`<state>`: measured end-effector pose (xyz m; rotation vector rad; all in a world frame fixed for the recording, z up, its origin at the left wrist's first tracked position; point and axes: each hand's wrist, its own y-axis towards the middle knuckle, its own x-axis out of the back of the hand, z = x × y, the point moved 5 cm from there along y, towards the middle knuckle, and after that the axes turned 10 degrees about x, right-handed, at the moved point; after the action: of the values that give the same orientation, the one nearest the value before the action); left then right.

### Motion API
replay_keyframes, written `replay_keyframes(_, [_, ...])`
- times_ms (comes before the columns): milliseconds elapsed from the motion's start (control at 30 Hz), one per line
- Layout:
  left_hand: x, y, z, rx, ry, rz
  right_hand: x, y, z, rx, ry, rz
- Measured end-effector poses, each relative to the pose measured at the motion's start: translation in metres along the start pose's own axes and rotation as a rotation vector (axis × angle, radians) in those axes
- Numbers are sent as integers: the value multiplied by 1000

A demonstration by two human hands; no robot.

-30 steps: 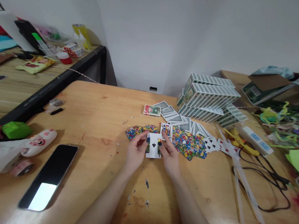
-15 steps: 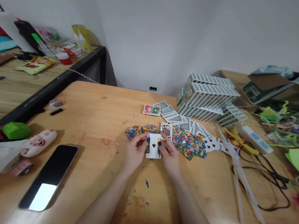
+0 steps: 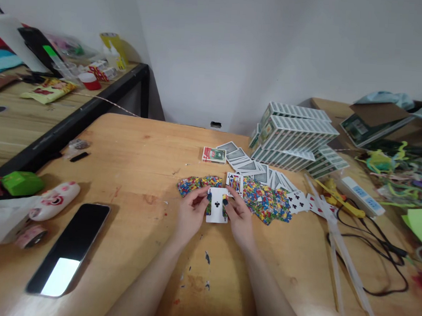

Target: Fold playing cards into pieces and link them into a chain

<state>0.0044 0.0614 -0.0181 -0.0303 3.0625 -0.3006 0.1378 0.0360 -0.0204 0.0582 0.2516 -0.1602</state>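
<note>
Between my two hands I hold an ace of clubs playing card [image 3: 216, 212], face toward me, over the near edge of the card spread. My left hand [image 3: 192, 210] pinches its left edge; my right hand [image 3: 240, 218] pinches the right edge. Whether more cards sit behind it, I cannot tell. Just behind the held card lies a face card of clubs [image 3: 235, 182]. Cards with colourful speckled backs [image 3: 269, 202] spread to the right, with a smaller group [image 3: 198, 184] on the left. Farther back, grey-backed cards [image 3: 249, 166] lie in an overlapping row.
A red and green card box [image 3: 214, 155] lies behind the cards. Stacked striped card boxes [image 3: 298, 134] stand back right. Clear plastic strips [image 3: 347, 261], black cables [image 3: 380, 249] and a power strip [image 3: 362, 196] lie right; a phone [image 3: 70, 249] and a white squeeze toy [image 3: 56, 200] left.
</note>
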Motion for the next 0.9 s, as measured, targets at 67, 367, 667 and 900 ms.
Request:
replay_keyframes(67, [0,0,1,-1,-3,5,0,0,0,2,13,0])
replay_keyframes(367, [0,-3,-7,-65,65,-12,7,-1,-7,-38,-7,-75])
replay_keyframes(667, [-1,-5,-8,-89,105,-12,4,1,-2,24,-49,-36])
replay_keyframes(900, [0,-5,-8,-121,169,-7,5,0,-2,72,-84,-32])
